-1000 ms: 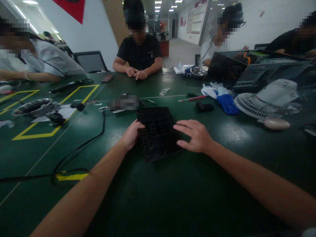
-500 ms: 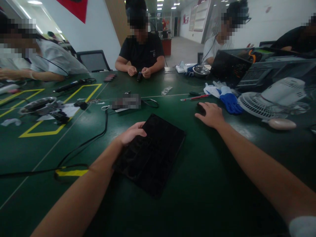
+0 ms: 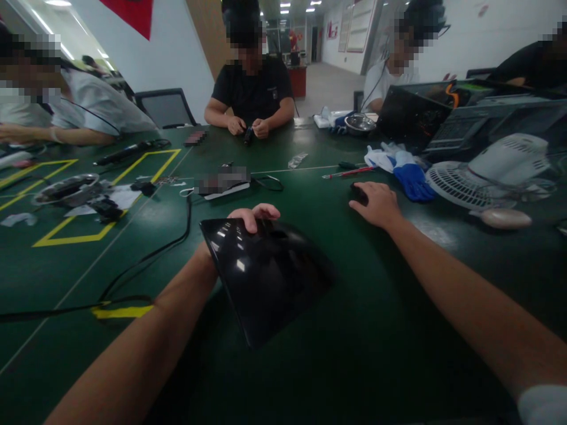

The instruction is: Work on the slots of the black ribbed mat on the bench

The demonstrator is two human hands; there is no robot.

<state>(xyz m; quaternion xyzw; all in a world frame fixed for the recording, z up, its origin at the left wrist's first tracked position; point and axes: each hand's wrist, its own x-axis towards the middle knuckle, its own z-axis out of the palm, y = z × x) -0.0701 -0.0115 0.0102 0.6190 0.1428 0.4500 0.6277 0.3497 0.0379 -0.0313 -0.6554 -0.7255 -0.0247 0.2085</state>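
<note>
My left hand point(image 3: 254, 217) grips a thin black plastic panel point(image 3: 266, 274) by its far edge. The panel is tilted above the green table, and its glossy face reflects the ceiling lights. The thumb lies over that face, while the other fingers are partly hidden behind the edge. To the right, my right hand point(image 3: 376, 203) rests on the table with its fingers curled round a small black object point(image 3: 359, 193). Most of that object is covered by the hand, so its kind does not show.
A white fan point(image 3: 482, 177), blue-and-white gloves point(image 3: 410, 177) and a red-handled screwdriver point(image 3: 349, 172) lie to the right. A black strap point(image 3: 146, 257) runs across the left, near a round metal-rimmed part point(image 3: 66, 190). Across the table, a person point(image 3: 248, 88) handles a small black item.
My left hand has turned the black panel over, from its dull, ridged side to its glossy face. My right hand has stayed in place on the small black object.
</note>
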